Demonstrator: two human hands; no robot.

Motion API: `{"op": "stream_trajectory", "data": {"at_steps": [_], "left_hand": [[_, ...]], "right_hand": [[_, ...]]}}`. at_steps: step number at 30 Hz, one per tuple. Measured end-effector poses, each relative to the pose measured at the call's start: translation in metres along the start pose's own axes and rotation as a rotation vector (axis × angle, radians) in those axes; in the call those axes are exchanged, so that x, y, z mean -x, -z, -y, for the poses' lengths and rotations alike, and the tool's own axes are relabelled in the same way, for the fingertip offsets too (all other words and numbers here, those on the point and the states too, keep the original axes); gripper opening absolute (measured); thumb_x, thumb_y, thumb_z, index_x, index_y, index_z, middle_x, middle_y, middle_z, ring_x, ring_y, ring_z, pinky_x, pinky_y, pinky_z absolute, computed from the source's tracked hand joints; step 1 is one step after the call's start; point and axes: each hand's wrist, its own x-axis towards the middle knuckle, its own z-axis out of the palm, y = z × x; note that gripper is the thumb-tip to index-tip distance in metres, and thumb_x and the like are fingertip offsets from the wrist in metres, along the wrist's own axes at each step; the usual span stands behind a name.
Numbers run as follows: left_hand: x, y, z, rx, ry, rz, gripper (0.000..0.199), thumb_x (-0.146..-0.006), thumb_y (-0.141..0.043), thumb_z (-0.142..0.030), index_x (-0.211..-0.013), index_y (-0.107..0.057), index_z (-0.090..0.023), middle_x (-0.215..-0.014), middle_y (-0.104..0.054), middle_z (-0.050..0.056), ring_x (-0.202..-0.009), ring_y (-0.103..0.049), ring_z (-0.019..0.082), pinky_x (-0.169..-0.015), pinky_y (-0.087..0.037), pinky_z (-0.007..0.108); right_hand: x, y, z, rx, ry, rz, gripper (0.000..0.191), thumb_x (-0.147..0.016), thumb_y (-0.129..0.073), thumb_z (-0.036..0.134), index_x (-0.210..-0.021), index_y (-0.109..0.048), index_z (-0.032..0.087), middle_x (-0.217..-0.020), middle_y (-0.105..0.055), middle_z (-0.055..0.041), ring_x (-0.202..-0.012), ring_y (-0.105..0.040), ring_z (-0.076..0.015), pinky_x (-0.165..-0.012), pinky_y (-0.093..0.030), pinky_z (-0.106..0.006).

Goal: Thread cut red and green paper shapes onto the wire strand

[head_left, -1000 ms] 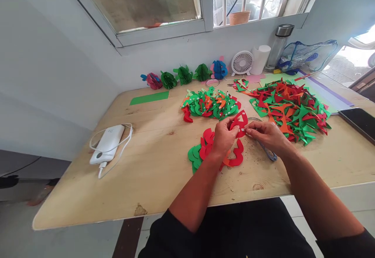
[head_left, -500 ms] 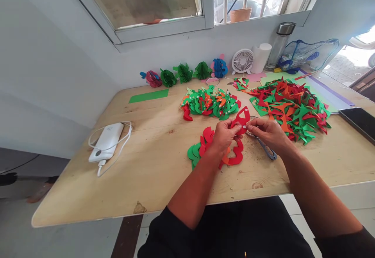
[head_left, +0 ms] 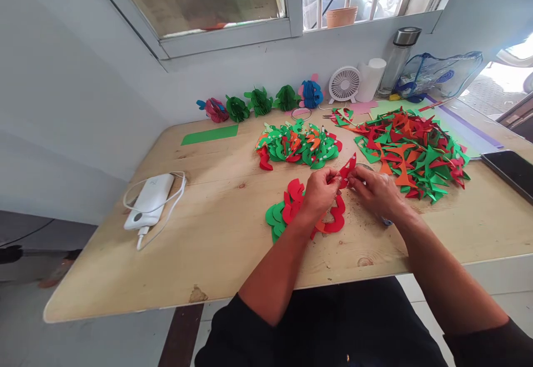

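Observation:
Between my two hands is a red paper cutout [head_left: 348,168], held a little above the table. My left hand [head_left: 322,189] pinches its left side, and my right hand [head_left: 372,189] grips the right side with closed fingers. Under my left hand and wrist lie loose red cutouts [head_left: 295,190] and green cutouts [head_left: 275,217]. A curved red piece [head_left: 339,217] rests just below the hands. Scissors [head_left: 387,221] lie mostly hidden beneath my right hand. Beyond the hands is a pile of green, red and orange cutouts [head_left: 300,145], some with small white patches.
A heap of paper scraps [head_left: 412,150] spreads at the right, near a phone [head_left: 510,170]. A white power bank [head_left: 150,200] with its cable lies left. Along the wall stand folded paper figures [head_left: 261,102], a small fan [head_left: 345,85] and a glass bottle [head_left: 400,61].
The red cutout has turned and appears folded or edge-on, showing less of its face. My right hand has shifted slightly and now covers more of the scissors.

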Motion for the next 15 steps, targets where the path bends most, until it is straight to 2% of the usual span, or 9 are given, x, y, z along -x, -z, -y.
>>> {"op": "stream_trajectory", "data": {"at_steps": [7, 15], "left_hand": [[0.0002, 0.0013, -0.0001, -0.063, -0.014, 0.025, 0.011, -0.079, -0.053, -0.014, -0.071, -0.06, -0.015, -0.055, -0.055, -0.004, -0.047, -0.048, 0.005, -0.052, -0.041, 0.016], [-0.0004, 0.0013, -0.0029, -0.064, 0.034, 0.013, 0.011, -0.077, -0.056, -0.012, -0.067, -0.059, -0.016, -0.056, -0.057, -0.003, -0.048, -0.049, 0.006, -0.053, -0.042, 0.017]], "right_hand": [[0.0, -0.0014, -0.0018, 0.069, 0.018, 0.024, 0.019, -0.088, -0.041, 0.029, -0.081, -0.057, 0.02, -0.072, -0.062, -0.0032, -0.064, -0.054, -0.0157, -0.056, -0.028, -0.025], [0.0012, 0.0003, 0.0023, 0.105, 0.029, 0.019, 0.02, -0.089, -0.041, 0.028, -0.078, -0.055, 0.02, -0.071, -0.06, -0.003, -0.063, -0.052, -0.0153, -0.055, -0.028, -0.025]]}}
